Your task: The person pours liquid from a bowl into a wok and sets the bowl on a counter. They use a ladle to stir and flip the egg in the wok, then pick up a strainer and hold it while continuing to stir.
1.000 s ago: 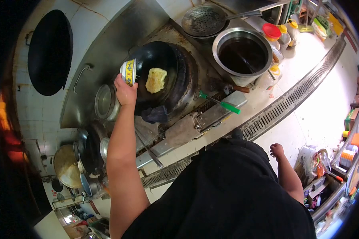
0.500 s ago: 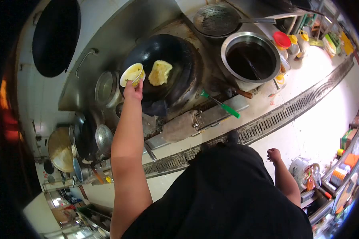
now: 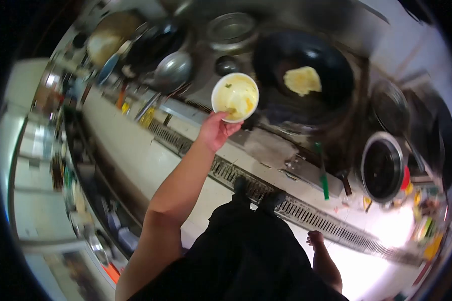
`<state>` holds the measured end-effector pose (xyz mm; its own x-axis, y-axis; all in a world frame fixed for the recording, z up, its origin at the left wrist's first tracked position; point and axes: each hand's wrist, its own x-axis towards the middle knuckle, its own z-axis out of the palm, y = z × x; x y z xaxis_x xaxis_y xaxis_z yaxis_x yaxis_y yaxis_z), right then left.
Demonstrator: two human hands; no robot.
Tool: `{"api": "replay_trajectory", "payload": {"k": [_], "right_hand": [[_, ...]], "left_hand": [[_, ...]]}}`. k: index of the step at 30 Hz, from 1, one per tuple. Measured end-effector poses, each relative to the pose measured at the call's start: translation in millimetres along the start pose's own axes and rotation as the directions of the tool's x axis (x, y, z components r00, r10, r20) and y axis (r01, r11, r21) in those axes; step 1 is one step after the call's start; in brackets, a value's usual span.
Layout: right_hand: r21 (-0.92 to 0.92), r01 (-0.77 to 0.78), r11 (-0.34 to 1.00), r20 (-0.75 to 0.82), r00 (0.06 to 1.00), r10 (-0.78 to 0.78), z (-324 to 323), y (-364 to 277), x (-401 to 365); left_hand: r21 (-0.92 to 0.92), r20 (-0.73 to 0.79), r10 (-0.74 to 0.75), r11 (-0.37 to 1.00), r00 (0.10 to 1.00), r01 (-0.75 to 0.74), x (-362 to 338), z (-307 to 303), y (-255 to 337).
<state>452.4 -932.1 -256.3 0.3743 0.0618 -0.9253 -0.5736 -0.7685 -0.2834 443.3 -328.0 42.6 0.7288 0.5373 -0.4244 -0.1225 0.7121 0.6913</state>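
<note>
My left hand (image 3: 218,131) grips a small white bowl (image 3: 251,90) by its near edge, the thumb reaching over the rim. The bowl is tilted so its inside faces me, with yellow smears and a few green bits on its wall. To the right of it, a flat piece of pale yellow fried egg (image 3: 303,81) lies in a large black wok (image 3: 276,55). My right hand (image 3: 315,238) hangs low at my side, its fingers loosely curled and nothing visible in them.
A metal pot of dark liquid (image 3: 382,168) and a strainer (image 3: 389,106) stand right of the wok. A green-handled tool (image 3: 324,186) rests at the stove's front edge. Left are a ladle (image 3: 227,65) and a metal pan (image 3: 173,70). A floor drain grate (image 3: 311,213) runs along the stove.
My left hand has carried the bowl away from the wok toward the left and tipped its inside toward me. The view has turned left. The egg stays in the wok; my right hand still hangs.
</note>
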Motion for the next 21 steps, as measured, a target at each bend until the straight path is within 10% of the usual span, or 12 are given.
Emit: {"api": "replay_trajectory", "payload": {"k": [7,12,14,15,21], "right_hand": [[0.027,0.133,0.991,0.014,0.991,-0.133,0,-95,22],[-0.161,0.17,0.972,0.183,0.973,-0.14,35,-131,54],[-0.409,0.296,0.863,0.155,0.955,-0.254,108,-191,-72],[-0.425,0.146,0.893,0.298,0.954,-0.014,113,-204,-44],[-0.637,0.407,0.655,0.467,0.879,-0.094,246,-234,-69]], "left_hand": [[-0.108,-0.243,-0.034,0.994,0.97,0.008,-134,-171,-73],[-0.336,-0.674,-0.202,0.941,0.711,-0.051,-253,-261,-151],[-0.436,-0.696,-0.231,0.888,0.68,-0.145,-308,-308,-159],[-0.447,-0.744,-0.213,0.863,0.634,-0.234,-333,-340,-168],[-0.243,-0.964,-0.108,0.726,0.242,-0.644,-535,-495,-162]]}}
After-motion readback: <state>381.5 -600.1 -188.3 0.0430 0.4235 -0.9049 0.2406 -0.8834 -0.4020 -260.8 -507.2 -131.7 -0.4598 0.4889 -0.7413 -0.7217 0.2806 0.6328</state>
